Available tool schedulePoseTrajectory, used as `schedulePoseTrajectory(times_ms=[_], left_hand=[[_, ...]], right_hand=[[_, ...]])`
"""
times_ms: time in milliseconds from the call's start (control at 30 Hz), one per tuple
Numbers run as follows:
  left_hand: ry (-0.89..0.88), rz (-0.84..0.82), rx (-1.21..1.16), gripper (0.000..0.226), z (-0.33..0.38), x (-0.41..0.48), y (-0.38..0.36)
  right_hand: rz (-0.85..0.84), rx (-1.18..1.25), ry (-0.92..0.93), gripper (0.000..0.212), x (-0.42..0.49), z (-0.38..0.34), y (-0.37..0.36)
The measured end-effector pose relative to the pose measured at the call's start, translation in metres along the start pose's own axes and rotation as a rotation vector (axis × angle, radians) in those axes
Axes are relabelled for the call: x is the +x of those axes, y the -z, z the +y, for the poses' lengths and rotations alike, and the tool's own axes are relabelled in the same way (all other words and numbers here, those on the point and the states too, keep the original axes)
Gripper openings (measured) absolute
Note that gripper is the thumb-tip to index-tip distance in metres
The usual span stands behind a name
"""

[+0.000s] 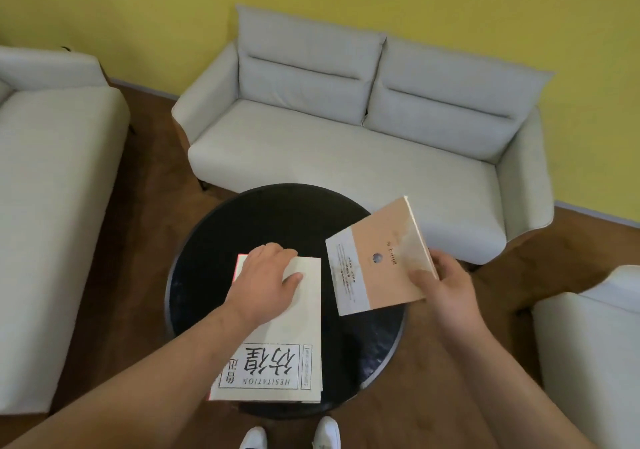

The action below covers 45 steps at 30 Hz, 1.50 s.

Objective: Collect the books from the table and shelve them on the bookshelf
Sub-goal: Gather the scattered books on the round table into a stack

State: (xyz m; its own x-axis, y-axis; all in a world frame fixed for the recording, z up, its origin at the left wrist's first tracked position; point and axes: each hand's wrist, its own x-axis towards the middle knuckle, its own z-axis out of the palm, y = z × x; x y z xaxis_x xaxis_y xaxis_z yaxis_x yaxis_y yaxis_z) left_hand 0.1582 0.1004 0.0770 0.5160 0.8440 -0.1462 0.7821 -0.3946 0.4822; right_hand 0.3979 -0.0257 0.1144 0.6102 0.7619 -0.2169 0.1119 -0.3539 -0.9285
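Observation:
A round black table (277,213) stands in front of me. On it lies a cream book (298,327) printed "HESITATION", with a red-edged book (236,268) showing beneath it at the left. My left hand (266,279) lies on the far end of the cream book, fingers curled over its far edge and thumb on the cover. My right hand (443,282) holds a tan and white book (374,258) by its right edge, lifted and tilted above the table's right side. No bookshelf is in view.
A pale grey two-seat sofa (346,144) stands behind the table against a yellow wall. Another grey sofa (52,178) is at the left, and a grey armchair (595,344) at the right. The floor is brown wood. My white shoes (291,436) are below the table.

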Motion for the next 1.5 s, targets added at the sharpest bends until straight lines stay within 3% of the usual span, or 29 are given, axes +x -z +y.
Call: schedulePoseTrajectory(times_ms=[100, 267, 333, 400, 467, 567, 700, 800, 867, 900, 1000, 1167, 1333, 1500], left_hand=[[0.041, -0.051, -0.182, 0.046, -0.003, 0.001, 0.01], [0.008, -0.01, -0.577, 0.045, 0.012, -0.013, 0.044], [-0.023, -0.123, -0.806, 0.049, 0.019, -0.025, 0.055], [-0.055, -0.229, -0.962, 0.035, 0.024, -0.038, 0.061], [0.041, -0.235, -1.089, 0.023, 0.025, -0.048, 0.062], [0.296, -0.142, -1.223, 0.024, 0.011, -0.057, 0.045], [0.489, -0.16, -1.206, 0.028, -0.016, -0.068, 0.024], [0.343, -0.135, -0.655, 0.033, -0.034, -0.071, 0.019], [0.285, -0.058, -0.266, 0.036, -0.04, -0.078, 0.02], [0.268, -0.009, -0.204, 0.041, -0.042, -0.082, 0.02], [0.301, 0.036, -0.497, 0.056, -0.051, -0.089, 0.016], [0.485, -0.237, -1.144, 0.039, -0.064, -0.089, -0.003], [0.467, -0.324, -1.224, 0.031, -0.068, -0.082, -0.005], [0.444, -0.365, -1.241, 0.036, -0.076, -0.079, -0.008]], right_hand=[[0.098, 0.039, 0.086, 0.003, -0.03, -0.039, 0.004], [0.172, 0.143, 0.207, 0.011, -0.059, -0.092, 0.001], [0.168, 0.193, 0.206, 0.014, -0.062, -0.1, -0.008], [0.141, 0.26, 0.158, 0.017, -0.063, -0.103, -0.02], [0.086, 0.337, 0.084, 0.019, -0.065, -0.099, -0.037], [0.064, 0.379, -0.006, 0.024, -0.062, -0.076, -0.064], [-0.118, 0.021, -0.098, 0.023, -0.067, -0.032, -0.098], [-0.228, -0.202, -0.12, 0.041, -0.08, -0.007, -0.118], [-0.234, -0.208, -0.1, 0.047, -0.082, 0.005, -0.124], [-0.228, -0.184, -0.098, 0.047, -0.082, 0.01, -0.126], [-0.238, -0.108, -0.125, 0.048, -0.084, 0.022, -0.132], [-0.345, 0.099, -0.311, 0.044, -0.073, 0.034, -0.128], [-0.439, 0.277, -0.483, 0.055, -0.068, 0.047, -0.122], [-0.441, 0.247, -0.472, 0.043, -0.064, 0.052, -0.123]])
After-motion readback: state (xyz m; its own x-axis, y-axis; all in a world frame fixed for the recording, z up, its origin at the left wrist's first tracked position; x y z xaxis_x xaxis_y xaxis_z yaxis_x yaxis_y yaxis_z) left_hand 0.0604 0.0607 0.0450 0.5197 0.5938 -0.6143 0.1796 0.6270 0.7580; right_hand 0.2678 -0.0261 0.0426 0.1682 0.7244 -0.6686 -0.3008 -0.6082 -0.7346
